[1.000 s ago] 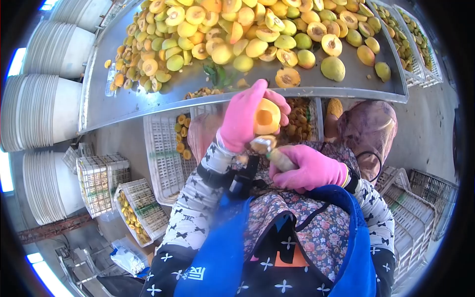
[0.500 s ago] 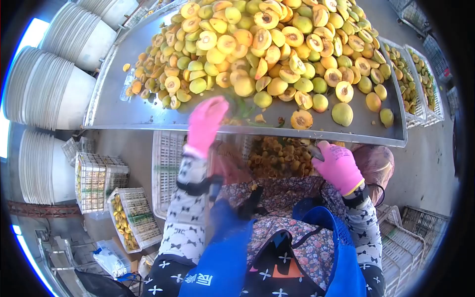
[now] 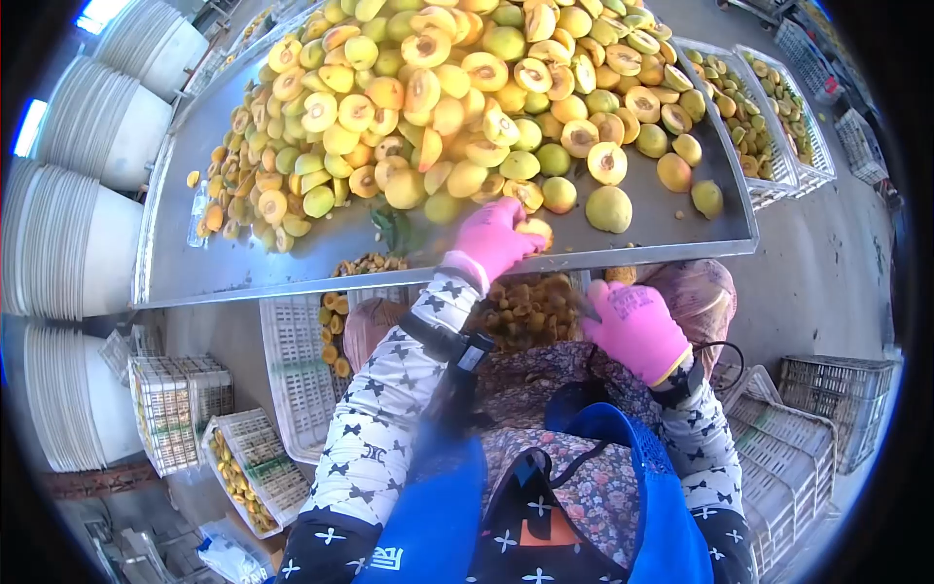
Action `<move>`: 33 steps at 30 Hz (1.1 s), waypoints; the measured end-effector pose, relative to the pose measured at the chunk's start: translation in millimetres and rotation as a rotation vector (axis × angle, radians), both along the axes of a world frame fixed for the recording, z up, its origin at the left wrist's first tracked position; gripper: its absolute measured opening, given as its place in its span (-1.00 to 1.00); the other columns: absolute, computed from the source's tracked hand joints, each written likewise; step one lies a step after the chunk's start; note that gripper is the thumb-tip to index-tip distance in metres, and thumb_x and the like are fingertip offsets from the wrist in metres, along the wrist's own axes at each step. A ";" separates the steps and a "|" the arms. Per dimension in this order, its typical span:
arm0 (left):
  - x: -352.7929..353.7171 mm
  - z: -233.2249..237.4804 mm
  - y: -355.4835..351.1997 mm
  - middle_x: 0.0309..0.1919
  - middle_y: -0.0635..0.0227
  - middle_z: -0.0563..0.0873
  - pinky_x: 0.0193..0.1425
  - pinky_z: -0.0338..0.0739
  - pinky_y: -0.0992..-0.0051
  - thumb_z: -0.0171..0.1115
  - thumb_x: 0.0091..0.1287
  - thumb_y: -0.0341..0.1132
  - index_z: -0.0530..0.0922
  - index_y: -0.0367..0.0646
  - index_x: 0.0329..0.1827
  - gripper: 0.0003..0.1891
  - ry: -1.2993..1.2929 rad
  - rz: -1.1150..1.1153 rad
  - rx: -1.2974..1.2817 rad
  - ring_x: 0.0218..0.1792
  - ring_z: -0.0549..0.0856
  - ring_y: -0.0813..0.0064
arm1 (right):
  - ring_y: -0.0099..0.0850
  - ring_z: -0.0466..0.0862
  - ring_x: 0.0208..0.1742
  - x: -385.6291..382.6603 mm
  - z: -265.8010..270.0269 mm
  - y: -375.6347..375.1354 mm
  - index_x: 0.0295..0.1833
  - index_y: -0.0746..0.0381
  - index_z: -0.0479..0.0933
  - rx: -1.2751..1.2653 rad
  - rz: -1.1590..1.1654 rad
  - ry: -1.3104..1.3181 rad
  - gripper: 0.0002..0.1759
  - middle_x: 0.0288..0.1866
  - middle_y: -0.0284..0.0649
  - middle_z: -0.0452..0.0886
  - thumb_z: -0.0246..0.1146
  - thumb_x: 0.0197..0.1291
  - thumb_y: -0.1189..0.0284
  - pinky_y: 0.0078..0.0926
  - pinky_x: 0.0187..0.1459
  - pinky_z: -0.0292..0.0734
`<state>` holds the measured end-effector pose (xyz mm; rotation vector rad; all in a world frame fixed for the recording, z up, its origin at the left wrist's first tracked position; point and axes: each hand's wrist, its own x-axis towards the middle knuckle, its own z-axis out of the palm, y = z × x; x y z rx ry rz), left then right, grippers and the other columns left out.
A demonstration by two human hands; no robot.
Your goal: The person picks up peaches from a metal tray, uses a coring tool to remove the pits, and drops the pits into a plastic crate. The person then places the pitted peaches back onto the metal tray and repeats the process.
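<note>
My left hand (image 3: 494,239), in a pink glove, is closed on a peach half (image 3: 535,233) just above the front rim of a metal tray table (image 3: 321,284). Beyond it rises a large heap of halved yellow peaches (image 3: 448,115), several with brown pit hollows facing up. My right hand (image 3: 637,329), also gloved in pink, is closed around a small grey tool (image 3: 588,310), mostly hidden by the fingers. That hand is above my lap, below the tray's rim. Between my knees is a mass of brownish fruit pieces (image 3: 530,310).
Stacked white tubs (image 3: 126,229) line the left side. White crates of peach pieces (image 3: 773,156) stand beyond the tray's right end. More crates (image 3: 258,467) are at lower left, and others (image 3: 769,457) at lower right. A clear bottle (image 3: 197,214) lies on the tray's left part.
My left hand has moved right along the tray's front edge and now holds a peach half. The right hand keeps the grey tool near my lap. The whole view has shifted somewhat.
</note>
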<state>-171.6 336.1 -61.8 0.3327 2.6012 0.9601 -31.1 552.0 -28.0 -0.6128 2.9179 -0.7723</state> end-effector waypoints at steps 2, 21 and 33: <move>3.0 10.6 -10.9 -0.23 0.15 0.73 -0.09 0.58 0.45 0.52 0.12 -0.17 0.61 -0.22 0.07 -0.50 -0.159 0.129 0.114 -0.17 0.73 0.40 | -0.05 0.66 -0.26 -6.3 5.5 -3.2 -0.05 0.20 0.52 -0.060 -0.069 0.029 -0.68 -0.31 -0.06 0.61 0.34 0.16 0.28 -0.12 -0.24 0.53; 82.9 33.1 -92.3 0.00 0.21 0.66 0.00 0.59 0.31 0.25 0.36 -0.24 0.48 -0.13 0.23 -0.60 -0.380 0.358 1.505 -0.02 0.67 0.22 | -0.04 0.69 -0.29 9.4 2.3 -51.1 -0.15 0.23 0.52 -0.199 0.083 -0.320 -0.68 -0.37 -0.04 0.63 0.37 0.18 0.23 -0.16 -0.26 0.56; 119.6 20.3 -57.1 -0.06 0.16 0.66 0.15 0.59 0.33 0.17 0.40 -0.40 0.49 -0.33 0.13 -0.71 -0.294 0.459 1.543 -0.04 0.69 0.30 | -0.33 0.66 -0.36 26.2 -12.3 -102.8 0.19 0.30 0.46 -0.692 -0.069 -0.258 -0.57 -0.33 -0.12 0.63 0.26 0.36 0.25 -0.37 -0.27 0.57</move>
